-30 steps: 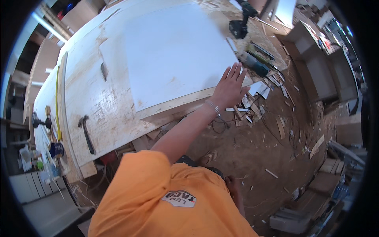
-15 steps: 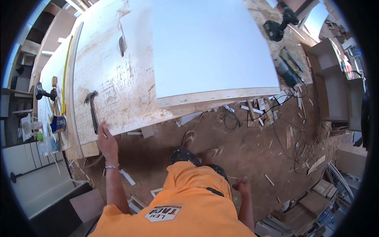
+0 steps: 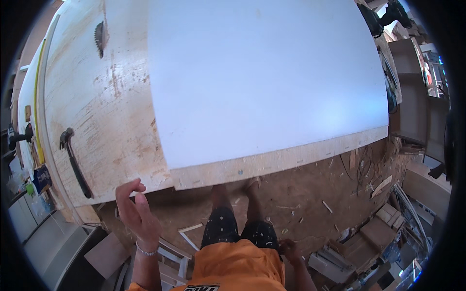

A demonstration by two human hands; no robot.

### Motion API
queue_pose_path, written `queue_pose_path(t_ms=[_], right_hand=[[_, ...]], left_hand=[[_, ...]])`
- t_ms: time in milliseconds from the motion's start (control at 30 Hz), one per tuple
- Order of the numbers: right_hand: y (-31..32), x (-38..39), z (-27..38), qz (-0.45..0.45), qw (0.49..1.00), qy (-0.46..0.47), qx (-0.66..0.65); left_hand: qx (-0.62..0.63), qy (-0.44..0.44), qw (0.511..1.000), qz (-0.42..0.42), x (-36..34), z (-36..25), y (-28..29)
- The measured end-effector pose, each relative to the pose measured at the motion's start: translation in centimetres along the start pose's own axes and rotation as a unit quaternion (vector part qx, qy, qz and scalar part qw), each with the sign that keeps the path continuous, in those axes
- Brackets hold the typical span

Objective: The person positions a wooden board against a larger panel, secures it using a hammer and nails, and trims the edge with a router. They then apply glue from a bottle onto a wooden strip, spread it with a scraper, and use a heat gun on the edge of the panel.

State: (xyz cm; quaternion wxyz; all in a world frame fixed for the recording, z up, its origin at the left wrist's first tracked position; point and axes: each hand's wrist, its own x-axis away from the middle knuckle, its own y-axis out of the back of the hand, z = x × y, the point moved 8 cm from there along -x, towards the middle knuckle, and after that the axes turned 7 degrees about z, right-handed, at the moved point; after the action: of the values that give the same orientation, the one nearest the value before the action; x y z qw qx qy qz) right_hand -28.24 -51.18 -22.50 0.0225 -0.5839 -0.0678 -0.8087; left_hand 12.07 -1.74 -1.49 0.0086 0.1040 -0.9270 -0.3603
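The person's left hand [image 3: 139, 213] is half open at the bench's [image 3: 121, 123] near edge, fingers loosely bent, nothing in its grasp; whether it touches the edge cannot be told. The right hand [image 3: 290, 250] hangs beside the right thigh, too dim to tell open from closed. Left of the left hand, a hammer [image 3: 77, 170] lies by the near left corner, handle toward the near edge. A white panel [image 3: 272, 82] reaches the near edge, bordered there by a wood strip [image 3: 276, 163]. Farther back lies a saw blade [image 3: 99, 40]; a drill [image 3: 394, 15] sits by the right edge.
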Motion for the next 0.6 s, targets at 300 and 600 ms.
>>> queue_pose_path(t_ms=[300, 600], right_hand=[[1.6, 2.7, 2.9, -0.092, 0.989, 0.048, -0.101], [7.3, 1.6, 3.6, -0.141, 0.972, -0.069, 0.172]], left_hand=[[-0.212, -0.147, 0.948, 0.184, -0.6, -11.3, -7.4], [-0.359, 0.028, 0.906, 0.224, 1.9, -17.1, -13.1]])
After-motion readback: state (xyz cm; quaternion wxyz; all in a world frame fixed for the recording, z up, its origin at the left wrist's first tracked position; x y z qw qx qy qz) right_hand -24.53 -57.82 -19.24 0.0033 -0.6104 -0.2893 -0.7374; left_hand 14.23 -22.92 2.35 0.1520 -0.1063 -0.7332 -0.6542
